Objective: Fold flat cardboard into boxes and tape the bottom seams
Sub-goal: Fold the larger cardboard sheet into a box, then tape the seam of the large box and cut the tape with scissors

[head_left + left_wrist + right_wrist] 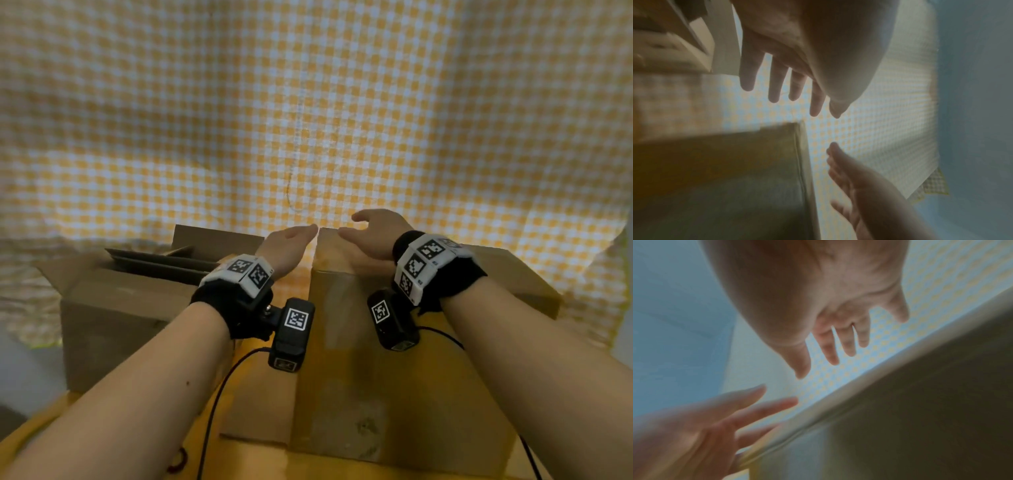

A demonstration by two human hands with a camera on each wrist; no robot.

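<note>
A brown cardboard box [376, 359] stands upright in front of me, and both hands reach over its far top edge. My left hand [293, 240] is at the box's far left corner, fingers straight and spread [777, 84], holding nothing. My right hand [370, 226] hovers over the far edge with relaxed, slightly bent fingers [840, 342], also holding nothing. The wrist views show the box [725, 178] [920, 402] below the palms. Whether a fingertip touches the edge I cannot tell. No tape is in view.
To the left stands a second cardboard box [113, 315], open, with flat dark cardboard sheets [161, 260] inside. A yellow checked cloth [308, 102] covers the table beyond the boxes. Black cables [219, 394] hang from the wrist cameras.
</note>
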